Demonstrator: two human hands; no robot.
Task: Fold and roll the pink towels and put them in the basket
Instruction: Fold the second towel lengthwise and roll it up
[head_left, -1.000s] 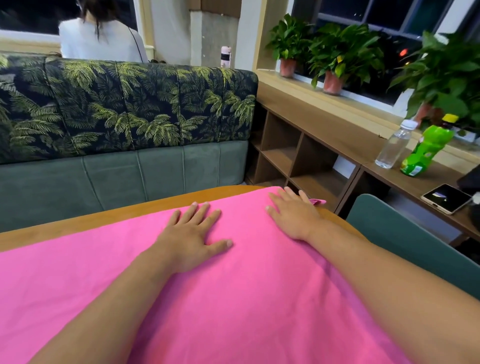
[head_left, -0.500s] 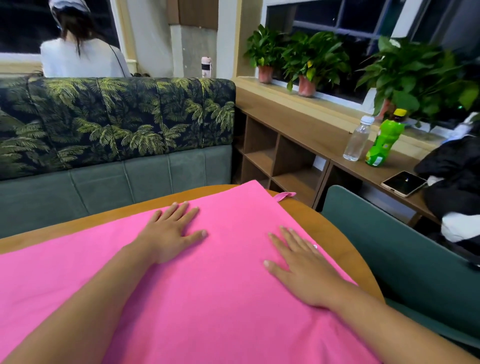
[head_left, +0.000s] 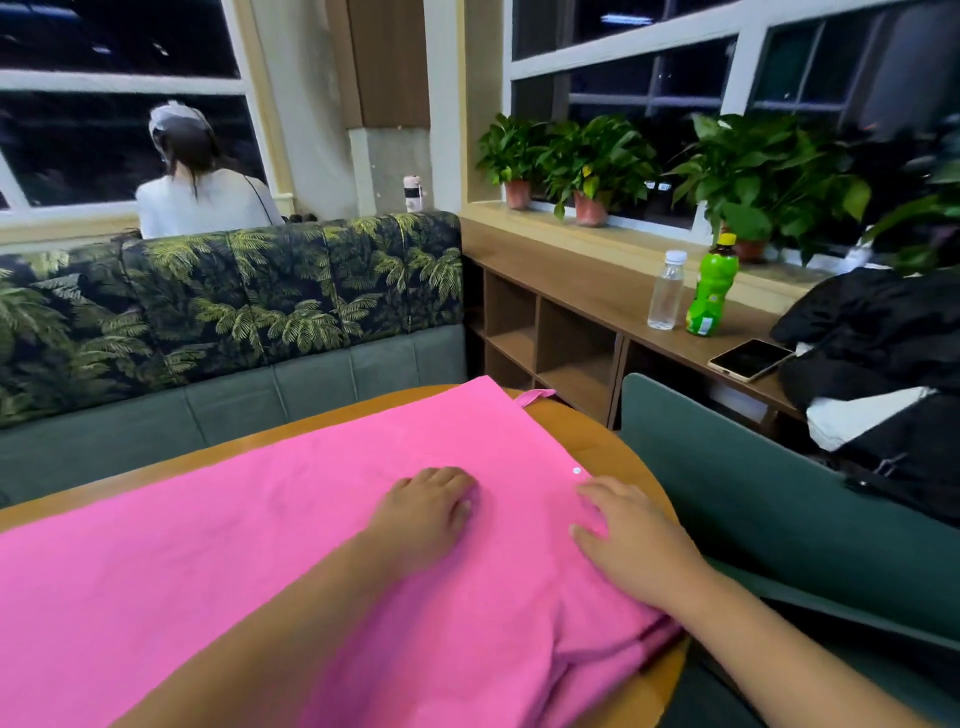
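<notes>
Left hand (head_left: 426, 512) palm down, fingers together, tips bent slightly downward, gripping nothing. Right hand (head_left: 636, 543) palm down near it, fingers straight, slightly spread. Forearms bare: left enters from lower left, right from lower right, converging toward hands.
</notes>
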